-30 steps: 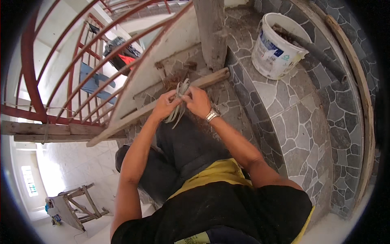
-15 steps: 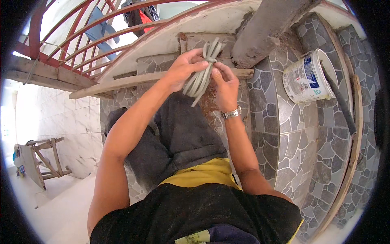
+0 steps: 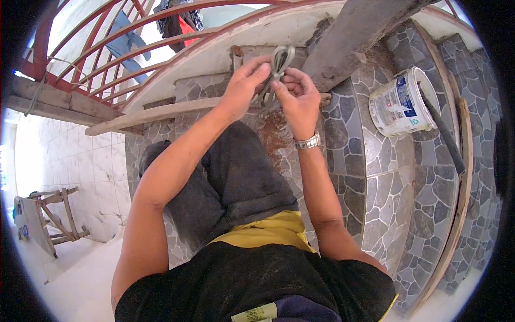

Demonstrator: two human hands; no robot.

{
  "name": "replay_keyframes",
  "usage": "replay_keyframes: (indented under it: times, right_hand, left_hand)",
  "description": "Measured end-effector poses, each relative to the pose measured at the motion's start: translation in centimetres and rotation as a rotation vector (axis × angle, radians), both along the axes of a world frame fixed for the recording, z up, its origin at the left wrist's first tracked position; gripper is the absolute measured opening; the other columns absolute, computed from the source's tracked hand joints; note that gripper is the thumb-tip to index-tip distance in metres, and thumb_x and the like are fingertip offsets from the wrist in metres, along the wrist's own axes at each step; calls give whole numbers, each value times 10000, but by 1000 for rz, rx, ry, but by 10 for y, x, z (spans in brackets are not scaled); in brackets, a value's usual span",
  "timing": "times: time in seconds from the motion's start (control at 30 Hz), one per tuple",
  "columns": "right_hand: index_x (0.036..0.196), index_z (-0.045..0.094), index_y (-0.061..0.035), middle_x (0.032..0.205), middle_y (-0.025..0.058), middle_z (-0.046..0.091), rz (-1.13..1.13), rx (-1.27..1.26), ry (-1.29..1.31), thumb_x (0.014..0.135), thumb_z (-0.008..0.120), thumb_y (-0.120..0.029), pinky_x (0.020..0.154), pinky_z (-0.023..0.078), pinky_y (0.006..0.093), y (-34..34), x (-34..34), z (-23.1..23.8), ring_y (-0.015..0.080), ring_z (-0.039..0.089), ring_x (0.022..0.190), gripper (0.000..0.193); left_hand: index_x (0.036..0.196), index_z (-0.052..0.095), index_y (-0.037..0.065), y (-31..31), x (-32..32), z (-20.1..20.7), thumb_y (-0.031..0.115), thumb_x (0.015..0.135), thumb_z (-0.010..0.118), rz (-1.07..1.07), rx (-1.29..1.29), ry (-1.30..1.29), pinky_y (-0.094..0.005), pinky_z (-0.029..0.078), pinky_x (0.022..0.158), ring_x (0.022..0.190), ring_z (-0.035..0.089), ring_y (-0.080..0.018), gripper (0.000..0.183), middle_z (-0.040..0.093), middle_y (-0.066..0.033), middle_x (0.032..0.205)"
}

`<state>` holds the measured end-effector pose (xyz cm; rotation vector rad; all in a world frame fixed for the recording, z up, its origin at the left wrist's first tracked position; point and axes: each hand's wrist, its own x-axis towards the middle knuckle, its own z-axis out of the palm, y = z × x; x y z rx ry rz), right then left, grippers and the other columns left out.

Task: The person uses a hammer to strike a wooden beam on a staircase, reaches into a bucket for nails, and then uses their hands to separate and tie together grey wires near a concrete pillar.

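Note:
A looped bundle of pale grey-green cord [image 3: 282, 58], drawn in at its middle, is up in front of me between both hands. My left hand [image 3: 245, 88] is closed on its left side, thumb and forefinger against the loops. From the right, my right hand [image 3: 299, 102] pinches the middle of the bundle with the thumb, its other fingers curled behind. A metal-banded watch [image 3: 307, 142] is on my right wrist. The lower loops are blurred and partly hidden by my hands.
A wooden plank [image 3: 155, 116] lies across the stone-patterned steps beyond my knees. A thick grey post [image 3: 359, 43] slants at the upper right. Right of it lies a white bucket [image 3: 394, 104] with a dark pipe [image 3: 445, 137]. Red railing [image 3: 129, 48] curves along the upper left.
The cord bundle has turned more upright, and its lower ends have swung in between my hands. My right hand has shifted slightly, its fingers now curled more in view.

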<state>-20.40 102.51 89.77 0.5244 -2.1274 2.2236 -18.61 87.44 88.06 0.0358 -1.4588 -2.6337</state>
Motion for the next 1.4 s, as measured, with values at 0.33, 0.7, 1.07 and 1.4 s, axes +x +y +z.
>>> replay_keyframes:
  times: [0.33, 0.7, 1.07, 1.4]
  right_hand:
    - [1147, 617, 64, 1004, 108, 689, 72, 68, -21, 927, 683, -205, 820, 486, 312, -6, 2, -16, 168, 613, 905, 354]
    - [1240, 542, 61, 942, 81, 669, 428, -182, -281, 995, 579, -193, 755, 527, 303, -18, 6, -4, 149, 638, 833, 355]
    - [1360, 433, 74, 1000, 124, 643, 612, -319, -482, 937, 613, -132, 762, 576, 365, -18, 17, 6, 217, 658, 887, 504]
    - [1315, 490, 58, 1151, 174, 639, 83, 122, 178, 817, 704, -69, 954, 478, 356, -22, 13, -3, 222, 616, 1077, 556]
  left_hand:
    - [1066, 606, 26, -11, 18, 21, 38, 894, 653, 19, -184, -6, -256, 508, 720, 817, 607, -93, 179, 642, -33, 927]
    - [1166, 635, 62, -52, 33, 36, 80, 845, 692, 255, -856, 389, -334, 520, 783, 883, 624, -196, 326, 604, -85, 1022]
    - [830, 676, 36, -64, 34, 31, 210, 842, 730, 513, -1240, 422, -359, 486, 666, 724, 624, -243, 183, 639, -113, 768]
    - [1086, 638, 18, -50, 20, 14, 290, 904, 717, 230, -642, 131, -294, 486, 806, 865, 577, -122, 337, 637, -26, 970]
